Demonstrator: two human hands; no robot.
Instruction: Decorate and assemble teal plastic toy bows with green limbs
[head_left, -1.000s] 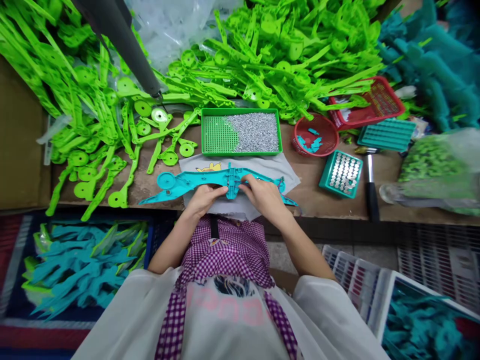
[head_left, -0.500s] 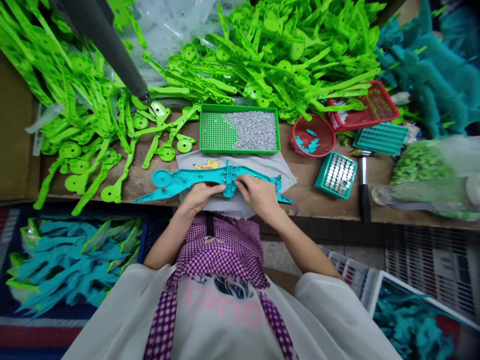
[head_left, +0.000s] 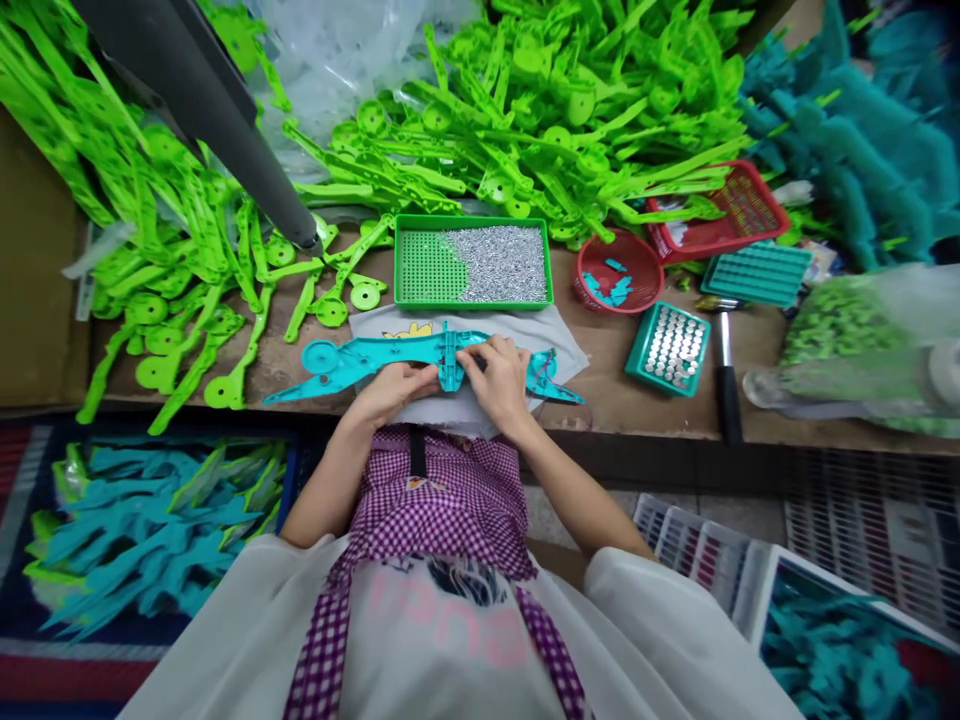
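A long teal plastic bow-shaped part (head_left: 352, 358) lies across a grey cloth (head_left: 551, 335) at the bench's front edge. My left hand (head_left: 394, 388) rests against the part's lower edge just left of its centre block, fingers curled on it. My right hand (head_left: 499, 378) covers the part right of the centre, fingers bent and pressing on it. Thin wires show at the part's right end (head_left: 551, 362).
A green tray of small silver screws (head_left: 427, 270) sits behind the cloth. Piles of green plastic parts (head_left: 525, 110) fill the back and left. A round red basket (head_left: 622, 272), red tray (head_left: 739, 205), teal boxes (head_left: 670, 347) and a hammer (head_left: 726, 375) stand to the right. A dark pole (head_left: 225, 110) slants over the left.
The hands have drawn slightly closer together at the part's centre; my right hand slid left along the part. The part stays on the cloth.
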